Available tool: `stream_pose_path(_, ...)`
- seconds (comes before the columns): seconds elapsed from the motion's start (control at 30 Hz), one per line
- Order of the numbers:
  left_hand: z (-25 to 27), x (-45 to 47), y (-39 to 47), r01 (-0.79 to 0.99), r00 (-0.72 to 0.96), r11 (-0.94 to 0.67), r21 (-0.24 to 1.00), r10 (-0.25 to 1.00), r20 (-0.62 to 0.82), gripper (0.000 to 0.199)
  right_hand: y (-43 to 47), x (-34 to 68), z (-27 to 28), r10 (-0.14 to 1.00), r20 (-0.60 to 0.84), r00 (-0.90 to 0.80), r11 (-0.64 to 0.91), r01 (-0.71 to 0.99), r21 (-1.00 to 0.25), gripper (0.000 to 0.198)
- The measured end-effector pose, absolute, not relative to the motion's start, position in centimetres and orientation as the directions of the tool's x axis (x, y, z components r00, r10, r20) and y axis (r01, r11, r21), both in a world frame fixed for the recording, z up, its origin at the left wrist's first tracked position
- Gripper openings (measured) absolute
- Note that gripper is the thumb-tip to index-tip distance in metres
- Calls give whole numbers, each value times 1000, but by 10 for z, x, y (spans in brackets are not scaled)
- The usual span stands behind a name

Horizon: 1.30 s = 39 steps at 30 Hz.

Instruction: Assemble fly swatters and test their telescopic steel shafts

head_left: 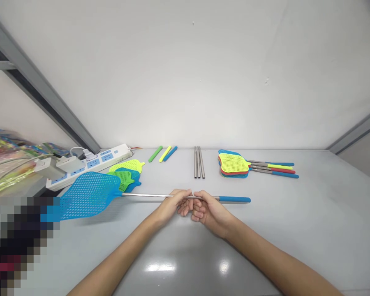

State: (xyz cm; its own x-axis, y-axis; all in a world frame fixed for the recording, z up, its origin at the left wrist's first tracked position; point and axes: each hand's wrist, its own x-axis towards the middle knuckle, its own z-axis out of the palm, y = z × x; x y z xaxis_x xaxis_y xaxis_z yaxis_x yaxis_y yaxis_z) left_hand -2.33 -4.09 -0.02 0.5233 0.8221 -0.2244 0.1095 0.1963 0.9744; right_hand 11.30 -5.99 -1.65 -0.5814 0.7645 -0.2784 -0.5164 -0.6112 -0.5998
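Both my hands grip the metal rod of a blue fly swatter, which lies crosswise just above the table. Its broad perforated head points left, and its blue handle sleeve sticks out to the right. My left hand is closed round the rod near its middle. Right beside it, my right hand is closed on the rod just left of the sleeve. Several loose swatter heads, yellow, green and blue, overlap behind the blue head. Fingers hide the part of the rod between the hands.
A white power strip with plugs lies at the back left. Near the wall are green, yellow and blue sleeves and several metal tubes. Stacked fly swatters lie to the right. Plastic-wrapped goods sit at far left.
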Motion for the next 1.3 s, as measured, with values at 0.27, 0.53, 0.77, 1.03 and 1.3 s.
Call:
stream_pose_path(0.27,1,-23,-41,112,506,223,968,826,-249,41,-59,115,-14,732,-370,-572,-673,-523,-523,28)
stream_pose_path(0.53,-4,-19,-41,36,434,263,964,865,-252,40,-55,124,-3,646,-459,-609,-759,-448,-473,26)
stream_pose_path(0.77,-9,-18,-42,-33,395,227,973,898,-196,39,-52,129,2,623,-518,-587,-778,-395,-488,27)
stream_pose_path(1.03,-5,-22,-40,-52,396,224,973,899,-186,38,-48,133,6,653,-491,-576,-748,-392,-535,28)
stream_pose_path(1.3,0,-25,-38,-53,355,208,977,918,-176,36,-46,138,6,686,-458,-565,-716,-413,-563,29)
